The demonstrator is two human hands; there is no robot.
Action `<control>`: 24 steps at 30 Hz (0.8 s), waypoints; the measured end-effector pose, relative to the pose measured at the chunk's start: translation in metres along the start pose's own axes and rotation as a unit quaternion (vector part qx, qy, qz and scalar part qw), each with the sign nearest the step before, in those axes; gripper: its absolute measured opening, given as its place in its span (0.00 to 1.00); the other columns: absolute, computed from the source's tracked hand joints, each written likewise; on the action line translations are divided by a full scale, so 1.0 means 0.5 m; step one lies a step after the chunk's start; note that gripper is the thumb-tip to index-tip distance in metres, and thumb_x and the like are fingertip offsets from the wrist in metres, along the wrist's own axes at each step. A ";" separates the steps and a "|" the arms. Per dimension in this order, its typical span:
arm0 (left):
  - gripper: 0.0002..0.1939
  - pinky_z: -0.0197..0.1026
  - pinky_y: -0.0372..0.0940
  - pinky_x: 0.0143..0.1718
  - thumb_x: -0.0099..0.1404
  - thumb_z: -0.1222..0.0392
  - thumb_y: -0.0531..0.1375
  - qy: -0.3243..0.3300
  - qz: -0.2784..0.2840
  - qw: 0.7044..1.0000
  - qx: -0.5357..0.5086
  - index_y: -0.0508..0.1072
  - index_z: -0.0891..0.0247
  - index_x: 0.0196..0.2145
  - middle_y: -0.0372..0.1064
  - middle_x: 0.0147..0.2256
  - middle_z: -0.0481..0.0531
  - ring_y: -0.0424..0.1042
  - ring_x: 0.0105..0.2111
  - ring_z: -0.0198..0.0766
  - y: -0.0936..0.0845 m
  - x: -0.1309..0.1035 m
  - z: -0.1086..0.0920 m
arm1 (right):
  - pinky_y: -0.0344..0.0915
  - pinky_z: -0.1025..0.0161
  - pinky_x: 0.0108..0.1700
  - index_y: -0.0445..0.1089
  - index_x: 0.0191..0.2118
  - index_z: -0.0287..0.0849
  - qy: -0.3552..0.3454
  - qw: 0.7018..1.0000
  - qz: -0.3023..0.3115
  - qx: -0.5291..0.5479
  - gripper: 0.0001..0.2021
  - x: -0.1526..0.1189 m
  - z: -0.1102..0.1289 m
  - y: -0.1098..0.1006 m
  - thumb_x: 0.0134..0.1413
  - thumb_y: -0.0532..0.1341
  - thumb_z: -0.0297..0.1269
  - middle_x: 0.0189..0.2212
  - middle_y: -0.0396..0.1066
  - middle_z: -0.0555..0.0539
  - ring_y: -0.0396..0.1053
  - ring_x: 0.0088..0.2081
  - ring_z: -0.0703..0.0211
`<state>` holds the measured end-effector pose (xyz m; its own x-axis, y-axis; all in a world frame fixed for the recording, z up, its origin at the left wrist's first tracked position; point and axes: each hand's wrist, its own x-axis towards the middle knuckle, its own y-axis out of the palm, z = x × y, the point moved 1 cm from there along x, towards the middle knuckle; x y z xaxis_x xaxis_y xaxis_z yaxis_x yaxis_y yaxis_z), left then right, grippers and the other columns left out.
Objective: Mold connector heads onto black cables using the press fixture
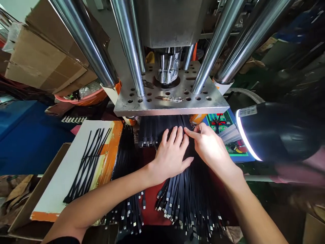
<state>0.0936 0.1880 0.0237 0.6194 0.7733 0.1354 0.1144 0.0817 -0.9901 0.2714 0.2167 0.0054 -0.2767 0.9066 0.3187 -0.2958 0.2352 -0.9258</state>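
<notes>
Below the machine's steel plate [172,105], a black fixture [149,127] bears a row of flat black cables with metal connector ends at its front left edge. My left hand [172,152] lies on the right part of this row, fingers spread and pointing forward. Beside it, my right hand [207,142] has its index finger stretched to the cables near the left fingertips, its other fingers curled; what it may hold is hidden. Under and in front of my hands hangs a large bundle of black cables [180,193]. Another bundle [129,210] hangs further left.
Steel columns [127,44] rise around the press. At left, a white board [58,173] carries several black cables [88,162]; cardboard boxes [48,51] stand behind. A lamp with a bright ring [246,135] and a control panel [220,118] are at right.
</notes>
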 end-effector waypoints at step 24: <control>0.24 0.48 0.62 0.71 0.76 0.57 0.55 -0.034 0.101 0.939 -0.326 0.74 0.55 0.66 0.70 0.68 0.53 0.69 0.68 0.45 -0.150 -0.185 0.087 | 0.72 0.53 0.47 0.67 0.71 0.44 0.116 0.991 -0.038 0.051 0.30 -0.157 0.036 -0.070 0.66 0.51 0.28 0.56 0.77 0.36 0.77 0.51 0.42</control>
<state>-0.0062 0.1379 0.0839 0.6312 0.7717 -0.0774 0.4655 -0.4567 -0.7581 0.2871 0.1309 0.0163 -0.0363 0.9466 0.3204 -0.4028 0.2795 -0.8715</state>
